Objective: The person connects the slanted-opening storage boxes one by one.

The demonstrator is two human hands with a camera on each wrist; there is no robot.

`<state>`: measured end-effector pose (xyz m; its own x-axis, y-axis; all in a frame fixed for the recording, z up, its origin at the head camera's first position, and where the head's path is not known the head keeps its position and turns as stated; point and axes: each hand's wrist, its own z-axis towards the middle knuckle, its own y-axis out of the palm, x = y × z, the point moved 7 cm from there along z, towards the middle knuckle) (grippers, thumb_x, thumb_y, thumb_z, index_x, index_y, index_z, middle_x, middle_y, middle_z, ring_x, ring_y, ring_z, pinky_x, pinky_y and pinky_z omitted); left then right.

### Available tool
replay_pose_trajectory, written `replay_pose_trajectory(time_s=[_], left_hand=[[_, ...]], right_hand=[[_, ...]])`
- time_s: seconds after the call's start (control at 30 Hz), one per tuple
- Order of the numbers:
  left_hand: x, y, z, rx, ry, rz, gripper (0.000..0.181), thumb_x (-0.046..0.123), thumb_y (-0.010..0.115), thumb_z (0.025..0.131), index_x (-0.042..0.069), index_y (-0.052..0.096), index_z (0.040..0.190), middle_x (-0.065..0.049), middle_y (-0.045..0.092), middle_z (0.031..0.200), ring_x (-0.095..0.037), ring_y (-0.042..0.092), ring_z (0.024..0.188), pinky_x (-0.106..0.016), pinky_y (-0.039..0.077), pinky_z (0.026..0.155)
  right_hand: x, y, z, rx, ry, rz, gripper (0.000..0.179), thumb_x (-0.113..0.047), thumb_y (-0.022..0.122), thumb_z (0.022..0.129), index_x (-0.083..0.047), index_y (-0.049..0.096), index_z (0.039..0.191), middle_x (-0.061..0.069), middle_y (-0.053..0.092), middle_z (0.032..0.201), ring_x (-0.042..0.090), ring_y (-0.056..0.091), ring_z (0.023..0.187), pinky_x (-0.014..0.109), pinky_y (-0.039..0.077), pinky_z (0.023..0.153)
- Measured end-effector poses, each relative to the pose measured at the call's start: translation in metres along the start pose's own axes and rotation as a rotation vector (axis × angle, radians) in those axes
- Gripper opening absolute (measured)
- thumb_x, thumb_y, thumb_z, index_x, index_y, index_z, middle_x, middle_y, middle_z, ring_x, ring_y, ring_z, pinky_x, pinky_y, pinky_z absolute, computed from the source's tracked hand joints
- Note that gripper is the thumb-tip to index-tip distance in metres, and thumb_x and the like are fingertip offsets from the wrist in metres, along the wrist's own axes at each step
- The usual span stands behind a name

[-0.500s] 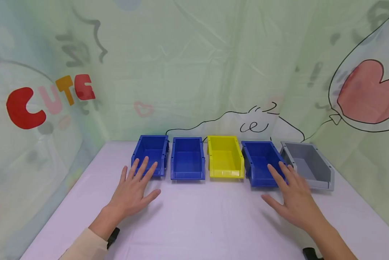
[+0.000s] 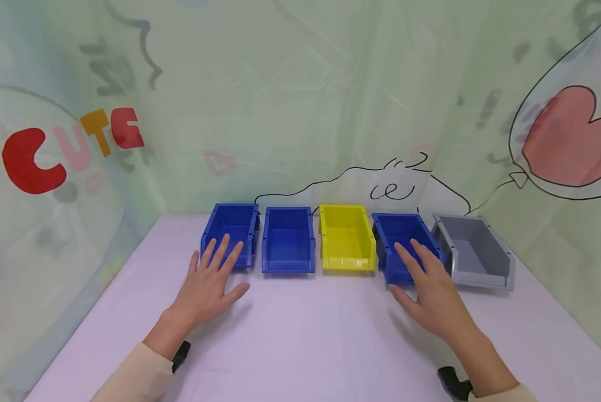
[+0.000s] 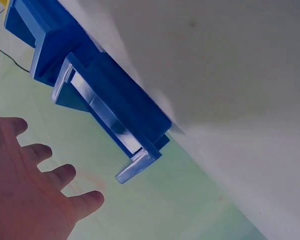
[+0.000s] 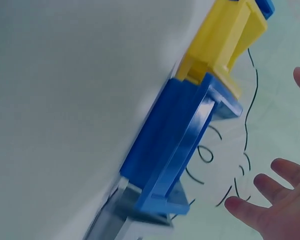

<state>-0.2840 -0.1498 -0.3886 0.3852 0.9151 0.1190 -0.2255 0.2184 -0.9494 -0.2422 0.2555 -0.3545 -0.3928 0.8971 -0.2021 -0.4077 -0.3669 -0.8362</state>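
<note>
My left hand (image 2: 207, 290), fingers spread and straight, hovers in front of the leftmost blue bin (image 2: 234, 220) and overlaps its front edge in the head view. My right hand (image 2: 433, 296) is held the same way before another blue bin (image 2: 400, 229), partly covering it. Both palms face down above the table, and neither hand holds anything. The left wrist view has spread fingers beside the end blue bin (image 3: 110, 110). In the right wrist view, the fingertips are apart from a blue bin (image 4: 175, 140).
A middle blue bin (image 2: 288, 240), a yellow bin (image 2: 347, 237) and a grey bin (image 2: 476, 248) complete the row along the back of the white table (image 2: 300, 335). A printed curtain (image 2: 300, 111) hangs behind and at both sides. Small black devices (image 2: 453, 384) sit at the wrists.
My right hand has shifted left, from between the grey and blue bins to in front of the blue one. The left hand barely moved. The head view has tilted slightly.
</note>
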Motion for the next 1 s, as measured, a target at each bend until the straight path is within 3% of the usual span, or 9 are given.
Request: replay_pose_trajectory(time_s=[0.23, 0.7, 0.87, 1.0], left_hand=[[0.001, 0.009, 0.010, -0.015, -0.030, -0.075, 0.090, 0.056, 0.059, 0.098, 0.014, 0.019, 0.167, -0.018, 0.011, 0.174, -0.048, 0.012, 0.158, -0.075, 0.014, 0.121], [0.005, 0.017, 0.031, -0.044, -0.086, -0.151, 0.088, 0.053, 0.059, 0.100, 0.014, 0.016, 0.167, -0.016, 0.012, 0.174, -0.046, 0.011, 0.159, -0.074, 0.014, 0.122], [0.004, 0.022, 0.037, -0.041, -0.094, -0.163, 0.088, 0.051, 0.061, 0.100, 0.015, 0.017, 0.167, -0.017, 0.015, 0.173, -0.046, 0.014, 0.158, -0.075, 0.015, 0.121], [0.002, 0.028, 0.039, -0.076, -0.122, -0.172, 0.089, 0.046, 0.063, 0.099, 0.015, 0.016, 0.167, -0.018, 0.018, 0.172, -0.048, 0.016, 0.157, -0.076, 0.014, 0.121]], right_hand=[[-0.019, 0.008, 0.012, -0.030, 0.021, 0.069, 0.076, -0.018, 0.078, 0.089, -0.015, 0.043, 0.157, 0.025, 0.036, 0.161, 0.053, 0.039, 0.141, 0.077, 0.043, 0.102], [-0.042, 0.028, 0.040, -0.054, 0.004, 0.105, 0.072, -0.015, 0.074, 0.092, -0.015, 0.043, 0.156, 0.024, 0.034, 0.162, 0.049, 0.040, 0.143, 0.069, 0.045, 0.107], [-0.054, 0.039, 0.051, -0.099, 0.025, 0.111, 0.072, -0.018, 0.073, 0.093, -0.017, 0.041, 0.158, 0.021, 0.032, 0.164, 0.047, 0.038, 0.145, 0.068, 0.043, 0.110], [-0.066, 0.051, 0.062, -0.123, 0.023, 0.130, 0.071, -0.023, 0.073, 0.095, -0.019, 0.041, 0.158, 0.019, 0.033, 0.164, 0.045, 0.039, 0.146, 0.067, 0.043, 0.110]])
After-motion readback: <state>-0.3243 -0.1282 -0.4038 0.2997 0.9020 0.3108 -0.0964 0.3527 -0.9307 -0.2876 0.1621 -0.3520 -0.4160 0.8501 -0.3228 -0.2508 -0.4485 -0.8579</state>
